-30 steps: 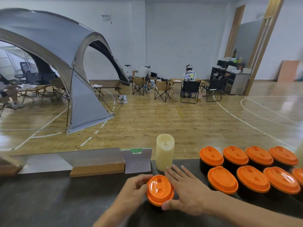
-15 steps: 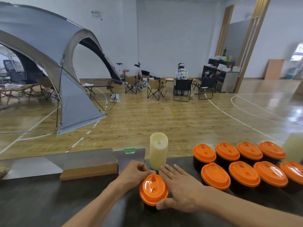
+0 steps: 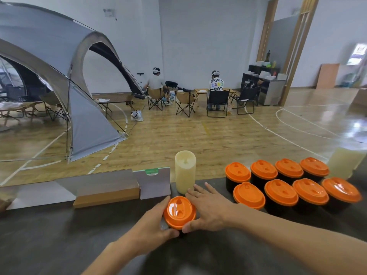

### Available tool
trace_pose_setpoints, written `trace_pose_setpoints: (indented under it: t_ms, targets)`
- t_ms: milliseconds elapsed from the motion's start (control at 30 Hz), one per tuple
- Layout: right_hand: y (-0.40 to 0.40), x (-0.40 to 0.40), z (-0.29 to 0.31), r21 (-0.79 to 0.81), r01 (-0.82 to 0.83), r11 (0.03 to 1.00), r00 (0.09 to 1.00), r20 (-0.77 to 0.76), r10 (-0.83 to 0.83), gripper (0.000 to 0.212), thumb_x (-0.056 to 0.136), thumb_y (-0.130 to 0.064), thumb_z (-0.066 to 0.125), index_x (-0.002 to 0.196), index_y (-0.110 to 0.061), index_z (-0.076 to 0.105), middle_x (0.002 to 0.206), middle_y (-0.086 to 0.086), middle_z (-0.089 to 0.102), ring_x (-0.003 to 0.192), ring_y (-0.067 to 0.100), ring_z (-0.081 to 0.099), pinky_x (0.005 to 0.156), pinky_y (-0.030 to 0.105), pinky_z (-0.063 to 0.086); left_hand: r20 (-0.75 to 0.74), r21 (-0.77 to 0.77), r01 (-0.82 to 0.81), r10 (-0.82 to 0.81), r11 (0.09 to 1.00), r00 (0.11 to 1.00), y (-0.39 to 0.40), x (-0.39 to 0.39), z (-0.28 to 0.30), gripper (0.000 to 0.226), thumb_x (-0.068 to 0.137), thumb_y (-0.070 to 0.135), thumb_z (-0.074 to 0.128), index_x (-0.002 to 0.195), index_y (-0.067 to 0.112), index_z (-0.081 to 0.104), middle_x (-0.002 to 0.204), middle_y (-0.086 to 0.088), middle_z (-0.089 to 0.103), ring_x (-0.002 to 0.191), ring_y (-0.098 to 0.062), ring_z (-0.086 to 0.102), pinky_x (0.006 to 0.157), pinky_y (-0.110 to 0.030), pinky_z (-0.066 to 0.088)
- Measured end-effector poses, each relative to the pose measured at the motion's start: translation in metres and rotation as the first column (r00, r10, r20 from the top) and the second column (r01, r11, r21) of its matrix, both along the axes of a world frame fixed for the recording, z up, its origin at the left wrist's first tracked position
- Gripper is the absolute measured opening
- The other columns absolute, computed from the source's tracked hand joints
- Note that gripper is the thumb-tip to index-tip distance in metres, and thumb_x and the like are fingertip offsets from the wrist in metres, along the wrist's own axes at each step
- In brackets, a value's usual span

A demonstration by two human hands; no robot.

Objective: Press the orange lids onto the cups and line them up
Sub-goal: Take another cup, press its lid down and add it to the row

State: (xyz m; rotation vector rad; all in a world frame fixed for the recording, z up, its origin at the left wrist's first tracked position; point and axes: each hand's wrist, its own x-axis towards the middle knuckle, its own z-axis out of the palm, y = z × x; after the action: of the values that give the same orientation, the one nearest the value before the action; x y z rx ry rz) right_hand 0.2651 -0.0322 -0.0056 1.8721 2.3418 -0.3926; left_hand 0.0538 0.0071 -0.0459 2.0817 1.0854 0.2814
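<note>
A black cup with an orange lid (image 3: 179, 212) stands on the dark table (image 3: 49, 245) in front of me. My left hand (image 3: 151, 227) wraps round its left side, thumb at the near rim. My right hand (image 3: 208, 209) lies against its right side with straight, spread fingers, and its thumb touches the lid's near edge. To the right, several lidded cups stand in two rows, a back row (image 3: 263, 169) and a front row (image 3: 281, 192). The front row's leftmost lid (image 3: 248, 195) sits tilted.
A cream pillar candle (image 3: 185, 171) stands just beyond my right fingers. A grey card (image 3: 155, 182) and a wooden block holder (image 3: 107, 195) line the table's far edge on the left. A pale cylinder (image 3: 341, 161) stands at the far right.
My left hand has slid from behind the lid to wrap round the cup's left side. My right hand stays beside the lid. The view has shifted slightly.
</note>
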Motion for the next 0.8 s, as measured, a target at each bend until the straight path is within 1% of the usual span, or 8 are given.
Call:
trace_pose_setpoints:
  t_ms: [100,200,300,400,467,567,700,800]
  targets:
    - [-0.013,0.009,0.01,0.107,-0.035,0.994,0.995,-0.094,0.045,0.107,0.073,-0.081,0.061,0.153,-0.018,0.03,0.163,0.002,0.026,0.152,0.016,0.002,0.109,0.032,-0.021,0.031,0.128,-0.009,0.005,0.992,1.0,-0.014,0.003,0.012,0.099,0.07,0.05,0.085,0.148,0.037,0.026,0.144,0.022,0.043,0.131,0.002,0.04,0.115,-0.028,0.033]
    - [-0.04,0.032,0.024,0.206,-0.059,0.977,0.985,-0.148,0.091,0.109,0.072,-0.081,0.063,0.155,-0.018,0.029,0.164,-0.002,0.024,0.15,0.007,-0.004,0.106,0.019,-0.027,0.083,0.199,0.021,-0.038,0.98,0.996,-0.034,0.016,0.033,0.094,0.059,0.069,0.084,0.136,0.051,0.033,0.13,0.034,0.049,0.122,0.012,0.045,0.106,-0.021,0.04]
    - [-0.076,0.065,0.045,0.24,-0.033,0.97,0.986,-0.149,0.071,0.109,0.073,-0.08,0.064,0.156,-0.02,0.027,0.164,-0.005,0.022,0.15,0.004,-0.004,0.108,0.016,-0.024,0.083,0.234,0.025,-0.046,0.972,0.996,-0.058,0.048,0.047,0.108,0.047,0.089,0.07,0.14,0.051,0.031,0.133,0.033,0.048,0.124,0.007,0.046,0.107,-0.026,0.041]
    - [-0.117,0.105,0.061,0.205,0.021,0.979,0.994,-0.112,0.002,0.103,0.074,-0.08,0.063,0.155,-0.027,0.028,0.16,-0.01,0.027,0.149,0.006,0.007,0.118,0.023,-0.009,0.082,0.314,0.051,-0.08,0.948,0.993,-0.084,0.092,0.043,0.102,0.05,0.082,0.076,0.136,0.058,0.025,0.132,0.037,0.046,0.123,0.009,0.046,0.103,-0.016,0.038]
    - [-0.146,0.136,0.066,0.155,0.072,0.985,0.991,-0.12,-0.054,0.101,0.071,-0.085,0.06,0.153,-0.036,0.027,0.154,-0.015,0.029,0.143,0.003,0.013,0.114,0.015,0.001,0.073,0.324,0.103,-0.133,0.94,0.988,-0.101,0.125,0.037,0.1,0.053,0.076,0.076,0.135,0.062,0.02,0.134,0.036,0.046,0.127,0.009,0.045,0.101,-0.011,0.035]
    - [-0.187,0.186,0.066,0.045,0.182,0.982,0.98,-0.092,-0.178,0.11,0.061,-0.097,0.051,0.153,-0.047,0.017,0.154,-0.024,0.022,0.135,-0.006,0.01,0.107,0.015,0.007,-0.017,0.266,0.209,-0.212,0.941,0.977,-0.122,0.179,0.029,0.119,0.046,0.083,0.065,0.148,0.05,0.016,0.146,0.023,0.044,0.133,-0.004,0.043,0.106,-0.024,0.037]
    - [-0.229,0.254,0.059,-0.058,0.338,0.939,0.941,-0.008,-0.339,0.119,0.052,-0.103,0.048,0.152,-0.05,0.01,0.151,-0.027,0.022,0.129,-0.01,0.01,0.112,0.021,0.005,0.001,0.26,0.317,-0.328,0.912,0.945,-0.15,0.26,0.028,0.09,0.056,0.07,0.075,0.131,0.051,0.03,0.128,0.022,0.057,0.114,-0.003,0.053,0.083,-0.019,0.036]
    - [-0.247,0.304,0.053,-0.076,0.397,0.915,0.917,0.063,-0.393,0.123,0.051,-0.104,0.045,0.154,-0.045,0.013,0.143,-0.024,0.035,0.128,0.0,0.026,0.112,0.025,0.014,0.092,0.183,0.33,-0.35,0.926,0.932,-0.168,0.318,0.023,0.079,0.061,0.059,0.08,0.128,0.046,0.04,0.125,0.019,0.061,0.114,-0.004,0.056,0.092,-0.027,0.045]
